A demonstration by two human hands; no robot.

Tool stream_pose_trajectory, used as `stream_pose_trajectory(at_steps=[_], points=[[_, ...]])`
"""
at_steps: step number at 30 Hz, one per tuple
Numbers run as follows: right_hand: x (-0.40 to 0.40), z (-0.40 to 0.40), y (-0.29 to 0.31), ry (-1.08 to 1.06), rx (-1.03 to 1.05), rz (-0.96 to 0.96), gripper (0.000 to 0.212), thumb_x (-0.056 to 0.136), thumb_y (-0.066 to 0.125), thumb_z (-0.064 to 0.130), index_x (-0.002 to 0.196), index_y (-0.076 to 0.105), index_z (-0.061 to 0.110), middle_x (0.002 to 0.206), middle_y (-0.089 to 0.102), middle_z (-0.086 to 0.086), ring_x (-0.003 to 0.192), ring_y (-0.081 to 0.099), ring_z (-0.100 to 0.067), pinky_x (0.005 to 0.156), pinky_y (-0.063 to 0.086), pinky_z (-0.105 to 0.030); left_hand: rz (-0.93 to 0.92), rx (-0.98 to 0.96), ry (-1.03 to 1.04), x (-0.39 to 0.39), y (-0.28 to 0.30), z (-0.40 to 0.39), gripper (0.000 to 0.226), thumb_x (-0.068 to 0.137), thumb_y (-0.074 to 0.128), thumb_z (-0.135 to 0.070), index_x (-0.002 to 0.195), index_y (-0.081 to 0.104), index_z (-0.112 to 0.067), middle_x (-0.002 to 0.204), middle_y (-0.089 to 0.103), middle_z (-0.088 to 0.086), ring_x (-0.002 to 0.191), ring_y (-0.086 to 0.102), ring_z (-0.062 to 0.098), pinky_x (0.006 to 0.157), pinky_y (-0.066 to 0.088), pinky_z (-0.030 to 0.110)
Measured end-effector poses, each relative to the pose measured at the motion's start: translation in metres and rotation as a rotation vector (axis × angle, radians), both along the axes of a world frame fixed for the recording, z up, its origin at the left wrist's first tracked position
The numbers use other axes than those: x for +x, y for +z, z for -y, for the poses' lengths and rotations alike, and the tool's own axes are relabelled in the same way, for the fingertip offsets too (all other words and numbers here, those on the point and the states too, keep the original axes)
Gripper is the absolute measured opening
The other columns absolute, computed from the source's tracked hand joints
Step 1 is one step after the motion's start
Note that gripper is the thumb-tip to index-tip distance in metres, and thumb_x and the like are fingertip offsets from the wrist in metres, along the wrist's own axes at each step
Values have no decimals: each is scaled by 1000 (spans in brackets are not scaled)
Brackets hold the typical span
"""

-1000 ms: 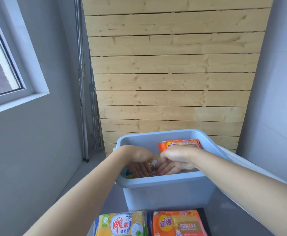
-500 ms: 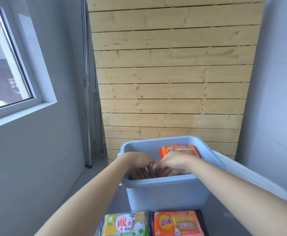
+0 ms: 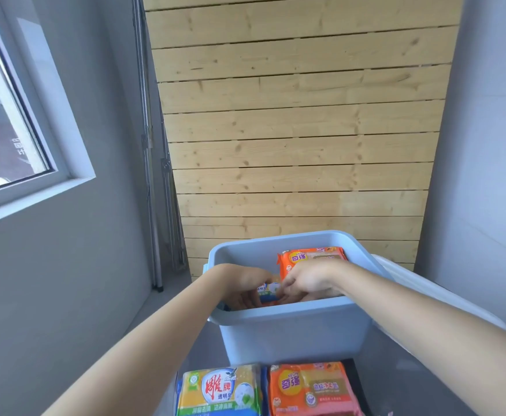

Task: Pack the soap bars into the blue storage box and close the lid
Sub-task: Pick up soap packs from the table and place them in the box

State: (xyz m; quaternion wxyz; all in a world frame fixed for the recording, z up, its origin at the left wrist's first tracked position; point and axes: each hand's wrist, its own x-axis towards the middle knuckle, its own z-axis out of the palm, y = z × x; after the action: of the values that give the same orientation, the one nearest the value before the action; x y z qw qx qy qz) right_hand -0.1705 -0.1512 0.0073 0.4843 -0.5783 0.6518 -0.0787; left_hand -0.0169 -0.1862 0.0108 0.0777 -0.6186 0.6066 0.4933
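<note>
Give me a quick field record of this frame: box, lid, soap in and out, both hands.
box: blue storage box, open, on the surface ahead
lid: white, off, lying right of the box
soap inside: orange pack at the far right; yellow pack between the hands
soap outside: yellow pack and orange pack in front of the box
left hand: inside the box, on the yellow pack
right hand: inside the box, on the same pack

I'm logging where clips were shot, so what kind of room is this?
Probably a bare indoor test or utility room: plain grey walls, a pine plank panel and a window, with no furniture in view.
</note>
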Motion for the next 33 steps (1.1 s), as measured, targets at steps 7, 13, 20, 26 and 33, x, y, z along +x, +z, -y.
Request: stream_pose_trajectory(at_steps=[7, 13, 20, 26, 33], points=[[-8, -13, 3, 222, -170, -244, 36, 96, 45, 28, 129, 57, 23, 133, 58, 0, 124, 52, -19, 108, 38, -34, -2, -12, -18, 2, 9, -10, 64, 94, 24, -48, 108, 57, 5, 85, 62, 14, 74, 60, 23, 71, 51, 27], [-14, -51, 37, -61, -359, 142, 31, 97, 47, 24, 122, 60, 10, 112, 66, -2, 79, 69, -2, 60, 50, -10, -272, -510, 6, 12, 32, -44, 51, 98, 31, -48, 99, 65, -10, 103, 70, 11, 93, 66, 23, 96, 51, 40], [-19, -130, 34, -94, -814, 57, 17, 88, 63, 23, 103, 71, 23, 99, 67, 17, 97, 60, 3, 79, 39, 2, -461, -951, -26, 17, 39, -142, 26, 96, 46, -24, 100, 69, -15, 94, 66, -9, 86, 58, -1, 73, 42, 10], [-22, -190, -1, -37, -749, -10, 17, 82, 68, 34, 96, 66, 43, 103, 67, 26, 101, 59, 9, 91, 43, -13, -473, -792, -147, 20, -6, -186, 20, 94, 50, -19, 97, 69, -24, 90, 62, -15, 52, 50, -12, 55, 38, 6], [-20, -218, -37, 114, -516, -64, 20, 76, 74, 37, 92, 66, 47, 92, 64, 33, 92, 55, 20, 76, 41, -3, -348, -547, -355, 37, -46, -203, 15, 90, 59, -21, 101, 70, -20, 91, 68, -13, 78, 59, -5, 71, 42, 4]])
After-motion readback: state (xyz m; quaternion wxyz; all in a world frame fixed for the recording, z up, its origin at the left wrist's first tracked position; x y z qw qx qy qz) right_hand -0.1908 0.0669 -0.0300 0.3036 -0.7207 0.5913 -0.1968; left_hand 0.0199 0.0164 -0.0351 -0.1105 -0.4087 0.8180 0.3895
